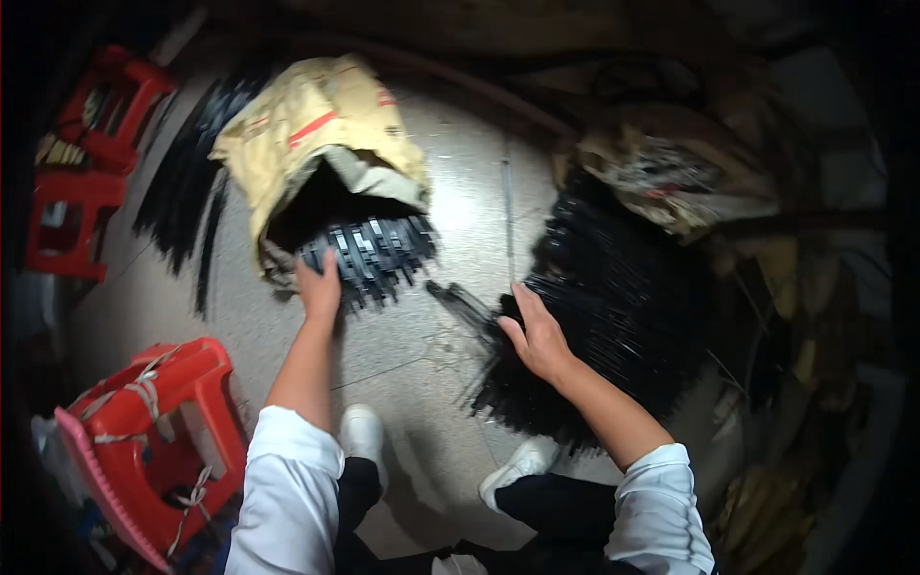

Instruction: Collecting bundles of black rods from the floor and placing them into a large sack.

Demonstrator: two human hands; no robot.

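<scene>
A yellow sack with red marks lies on the floor at the left, its mouth open toward me. Many black strips, shiny and thin, lie across that mouth. My left hand is closed at their left end, thumb over the strips, next to the sack's rim; its fingertips are partly hidden. On the right spreads a big heap of similar black strips. My right hand is at the heap's left edge, thumb and fingers apart. A few loose strips, blurred, stick out beside its fingers.
Red plastic stools stand at the left, the nearest wrapped with cord. More long black strips lie behind the yellow sack. A worn brown sack rests at the far end of the heap. My white shoes stand on the tiled floor.
</scene>
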